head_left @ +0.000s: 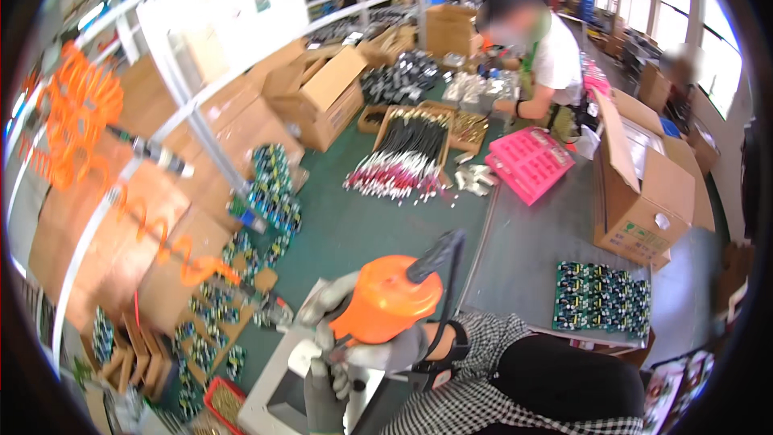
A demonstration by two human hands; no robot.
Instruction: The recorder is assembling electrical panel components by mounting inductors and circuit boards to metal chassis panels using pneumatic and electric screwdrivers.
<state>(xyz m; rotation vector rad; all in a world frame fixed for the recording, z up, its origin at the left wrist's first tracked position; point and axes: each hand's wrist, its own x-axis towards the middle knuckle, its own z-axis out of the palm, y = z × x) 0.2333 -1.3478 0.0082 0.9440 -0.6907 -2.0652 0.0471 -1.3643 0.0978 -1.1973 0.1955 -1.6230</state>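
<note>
Near the bottom middle, gloved hands crowd around an orange, rounded thing (386, 298) with a dark stem-like end. One pale-gloved hand (330, 300) is at its left side, a second pale-gloved hand (403, 350) just below it, beside checked cloth (491, 337); a darker-gloved hand (324, 403) rises from the lower edge, fingers bent. With the overlap, I cannot tell which is left or right, or what they grip. Beneath lies a pale frame (262, 387), with a red tray (208, 397) nearby. Circuit boards (213, 314) lie leftward; farther up, a co-worker (557, 56) works near a pink tray (529, 163).
</note>
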